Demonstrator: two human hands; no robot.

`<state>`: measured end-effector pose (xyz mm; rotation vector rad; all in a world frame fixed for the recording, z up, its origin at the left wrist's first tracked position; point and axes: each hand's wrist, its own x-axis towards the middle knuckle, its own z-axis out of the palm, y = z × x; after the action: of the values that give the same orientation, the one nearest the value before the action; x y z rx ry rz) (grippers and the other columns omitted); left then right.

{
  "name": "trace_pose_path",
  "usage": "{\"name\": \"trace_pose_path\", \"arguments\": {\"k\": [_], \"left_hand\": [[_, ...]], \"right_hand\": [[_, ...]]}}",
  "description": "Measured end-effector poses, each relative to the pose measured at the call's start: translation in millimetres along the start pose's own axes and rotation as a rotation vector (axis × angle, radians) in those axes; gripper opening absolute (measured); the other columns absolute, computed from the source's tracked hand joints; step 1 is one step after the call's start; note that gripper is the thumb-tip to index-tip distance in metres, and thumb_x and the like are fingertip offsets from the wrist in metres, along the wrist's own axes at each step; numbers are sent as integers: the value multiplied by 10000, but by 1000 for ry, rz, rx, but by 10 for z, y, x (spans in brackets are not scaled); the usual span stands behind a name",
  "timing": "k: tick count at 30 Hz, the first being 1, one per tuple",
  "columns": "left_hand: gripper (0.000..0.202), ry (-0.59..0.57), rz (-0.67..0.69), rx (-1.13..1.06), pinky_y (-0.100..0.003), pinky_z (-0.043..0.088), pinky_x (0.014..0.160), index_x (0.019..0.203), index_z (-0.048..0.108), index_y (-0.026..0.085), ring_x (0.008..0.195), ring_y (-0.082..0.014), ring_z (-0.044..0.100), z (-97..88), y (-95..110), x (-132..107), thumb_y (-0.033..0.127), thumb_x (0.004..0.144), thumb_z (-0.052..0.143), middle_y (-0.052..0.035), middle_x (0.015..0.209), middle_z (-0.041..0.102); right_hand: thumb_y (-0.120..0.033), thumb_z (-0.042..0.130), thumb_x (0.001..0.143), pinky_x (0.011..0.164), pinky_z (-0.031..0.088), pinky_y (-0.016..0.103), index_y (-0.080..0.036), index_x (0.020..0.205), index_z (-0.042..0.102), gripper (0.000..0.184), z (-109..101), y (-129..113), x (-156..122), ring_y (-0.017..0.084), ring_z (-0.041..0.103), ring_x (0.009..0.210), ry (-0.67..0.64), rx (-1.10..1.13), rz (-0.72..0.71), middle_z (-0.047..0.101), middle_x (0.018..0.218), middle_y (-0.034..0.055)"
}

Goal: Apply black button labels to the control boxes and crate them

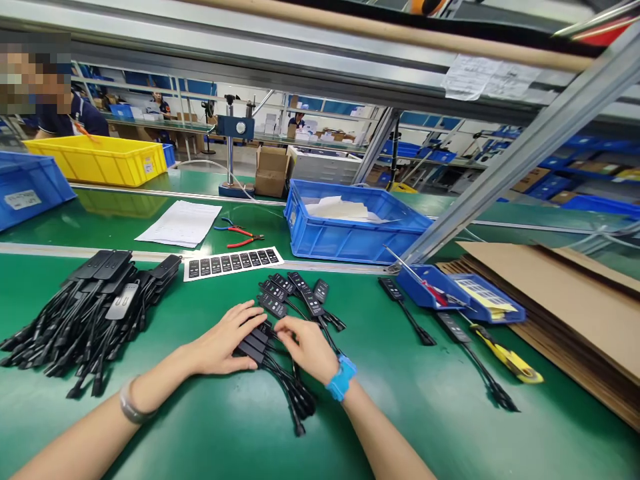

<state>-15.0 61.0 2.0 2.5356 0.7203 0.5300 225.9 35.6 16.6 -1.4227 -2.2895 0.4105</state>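
My left hand [227, 341] spans a row of flat black cabled boxes [254, 347] on the green bench, fingers at the far end and thumb at the near end. Their leads fan out toward me. Curled at the far end of this row, my right hand [311, 348] pinches the edge of a black box; its fingertips partly hide the spot. Just beyond both hands lie several labelled black boxes [306, 293] in a loose group. A sheet of black labels [233, 263] lies behind them.
A heap of black cabled boxes [100, 293] lies left. Pliers [245, 235], papers [180, 223] and a blue bin [345, 233] stand behind. Right are a small blue tray [430, 287], a yellow cutter [510, 357] and cardboard sheets [565, 287]. A person [70, 120] is far left.
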Motion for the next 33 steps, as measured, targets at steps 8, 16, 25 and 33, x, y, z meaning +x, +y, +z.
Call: {"name": "trace_pose_path", "arguments": {"k": [8,16,25,33], "left_hand": [[835,88,-12,12,-625,225,1134,1343,434,209,1414,-419,226,17,-26,5,641,691,724,-205,1501,296],[1010,-46,-31,-9,-583,194,1180,1523,214,259,1451,-377,212,31,-58,-4,553,717,749,-148,1562,285],[1106,-23,12,-30,-626,152,1166,1545,-42,257,1467,-416,-86,32,-38,-44,317,743,717,-118,1604,-191],[1031,-53,41,-28,-596,185,1174,1548,90,272,1448,-404,188,-4,-24,-10,352,734,717,-141,1584,210]], "right_hand": [[-112,637,842,755,489,285,-222,827,637,111,-4,23,59,193,625,856,14,-163,90,652,871,26],[-251,580,894,827,466,423,-147,1088,609,222,-169,291,61,304,570,954,237,-403,326,636,983,165],[28,423,778,936,500,365,-219,1226,558,530,44,-29,76,216,579,1085,106,24,-79,560,1170,98],[-147,542,878,867,485,461,-144,970,658,148,3,189,203,298,591,979,123,-156,240,626,991,146]]}}
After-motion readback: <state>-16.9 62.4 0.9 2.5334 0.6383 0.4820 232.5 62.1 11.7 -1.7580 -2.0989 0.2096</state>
